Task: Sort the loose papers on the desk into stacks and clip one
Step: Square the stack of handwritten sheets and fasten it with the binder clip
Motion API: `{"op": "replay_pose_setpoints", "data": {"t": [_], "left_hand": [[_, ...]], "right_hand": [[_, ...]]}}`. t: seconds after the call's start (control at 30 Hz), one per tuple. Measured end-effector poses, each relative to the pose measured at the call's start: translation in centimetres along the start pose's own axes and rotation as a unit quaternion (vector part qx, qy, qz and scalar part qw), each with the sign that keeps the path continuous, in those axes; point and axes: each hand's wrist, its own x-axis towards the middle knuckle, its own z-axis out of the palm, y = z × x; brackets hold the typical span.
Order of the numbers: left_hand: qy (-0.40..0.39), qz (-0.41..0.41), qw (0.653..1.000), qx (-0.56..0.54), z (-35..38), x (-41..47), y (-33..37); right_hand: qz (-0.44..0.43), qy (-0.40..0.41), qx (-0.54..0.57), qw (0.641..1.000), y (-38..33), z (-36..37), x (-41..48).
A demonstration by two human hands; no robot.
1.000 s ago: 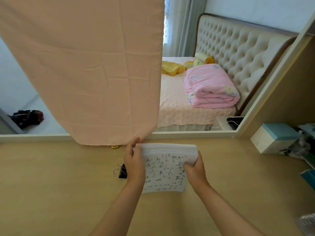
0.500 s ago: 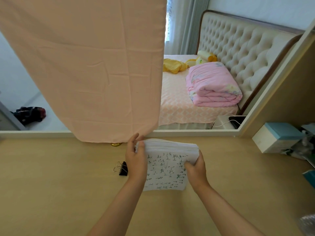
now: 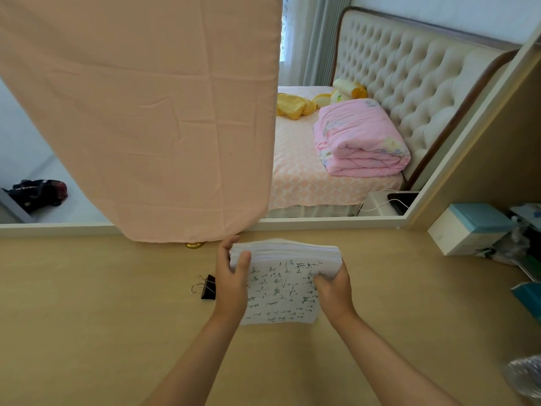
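A thick stack of white papers (image 3: 281, 285) with green and black handwriting stands tilted on the wooden desk (image 3: 87, 332), its lower edge resting on the surface. My left hand (image 3: 231, 279) grips the stack's left side, thumb on the front sheet. My right hand (image 3: 332, 285) holds its right side. A black binder clip (image 3: 206, 287) with silver handles lies on the desk just left of my left hand, apart from the papers.
A pink cloth (image 3: 140, 112) hangs over a mirror at the desk's back edge; a small gold object (image 3: 194, 245) peeks out under it. A white and teal box (image 3: 471, 228) and clutter sit at the right. Crinkled plastic (image 3: 524, 376) lies at the lower right.
Both hands and the stack have stayed nearly in place; the stack sits a little more upright and its top edges look more even. The clip has not moved.
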Motion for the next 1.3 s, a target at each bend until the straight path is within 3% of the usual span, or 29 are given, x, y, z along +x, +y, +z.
{"op": "replay_pose_setpoints", "data": {"t": [0.17,0.33,0.4,0.47,0.53,0.6,0.67,0.83,0.93,1.0,1.1,1.2,1.3], "left_hand": [[-0.098,-0.082,0.991,0.034,-1.4,0.0,-2.3],[-0.080,-0.082,0.991,0.070,-1.3,1.0,-2.6],[-0.084,-0.087,0.991,0.066,-1.2,1.1,-2.7],[-0.090,-0.078,0.991,0.062,-1.3,1.0,-2.7],[-0.085,-0.070,0.993,0.051,-1.3,1.1,-3.0],[-0.085,-0.068,0.993,0.039,-1.4,1.2,-3.3],[-0.085,-0.062,0.994,0.036,-1.4,1.1,-3.4],[-0.077,-0.040,0.996,0.014,-1.5,0.7,-3.3],[-0.100,-0.045,0.994,0.016,-2.2,1.2,-3.7],[-0.163,-0.067,0.981,0.084,-3.5,2.2,-4.4],[-0.242,-0.147,0.946,0.158,-6.3,4.0,-5.7],[-0.256,-0.239,0.934,0.066,-8.8,5.4,-5.8],[-0.274,-0.314,0.897,-0.146,-9.6,5.8,-6.0]], "right_hand": [[0.017,0.006,0.000,1.000,-0.2,0.2,0.7],[0.013,-0.026,0.000,1.000,-0.6,0.0,1.0],[-0.100,0.014,-0.087,0.991,-1.4,-0.5,1.0],[-0.300,0.000,-0.233,0.925,-3.5,-1.1,1.5],[-0.399,-0.129,-0.368,0.830,-7.1,-0.4,2.0],[-0.370,-0.259,-0.513,0.730,-9.8,1.6,2.6],[-0.329,-0.305,-0.606,0.656,-10.9,3.8,3.2],[-0.288,-0.353,-0.653,0.605,-11.9,5.9,4.0],[-0.278,-0.370,-0.604,0.649,-11.7,5.2,4.1],[-0.268,-0.358,-0.567,0.692,-11.5,3.8,4.6],[-0.154,-0.345,-0.458,0.805,-11.5,0.5,6.0],[-0.017,-0.336,-0.265,0.904,-10.9,-3.2,7.2],[0.082,-0.309,-0.109,0.941,-8.1,-5.7,8.7]]}}
